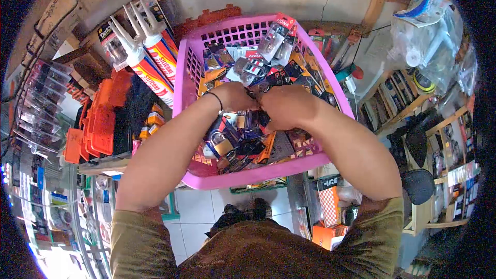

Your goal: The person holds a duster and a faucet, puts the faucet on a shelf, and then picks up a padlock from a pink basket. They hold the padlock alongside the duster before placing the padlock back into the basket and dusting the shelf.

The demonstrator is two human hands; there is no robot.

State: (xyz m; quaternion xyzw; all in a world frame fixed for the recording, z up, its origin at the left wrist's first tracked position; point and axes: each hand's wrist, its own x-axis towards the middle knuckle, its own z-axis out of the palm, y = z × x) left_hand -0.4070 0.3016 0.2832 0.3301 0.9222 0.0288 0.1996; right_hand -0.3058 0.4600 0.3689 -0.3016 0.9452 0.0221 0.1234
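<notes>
Far left shelf: clear plastic blister packs (44, 93) hang in rows, too blurred to read.
Orange stack: flat orange plastic cases (98, 124) lean together left of the basket.
Sealant tubes: white silicone cartridges with red and orange labels (152, 54) stand tilted, nozzles up, just beside the basket's left wall.
Basket: a pink perforated plastic basket (182, 80) sits centre, heaped with carded padlocks.
Left hand: the left hand (235, 97), a dark band at the wrist, is curled shut above the heap, knuckles toward the camera, touching the right hand.
Thing in hand: a small metal padlock on a dark card (251, 123) shows just below the two fists; both hands seem to pinch something at that spot, but I cannot tell exactly what the fingers grip.
Right hand: the right hand (287, 106) is closed too, pressed against the left over the basket's middle.
Loose stock: a brass-bodied padlock (223, 144) lies near the front left of the heap; red-and-clear carded packs (276, 36) stick up at the far rim.
Step, as I judge it: picking one pack out of the pile, or working it apart.
Next move calls for: a firm grip and a clean lift, so neighbouring cards do not snag.
Right side: a clear plastic bag of white fittings (429, 36) hangs far right above wooden shelves (408, 106).
</notes>
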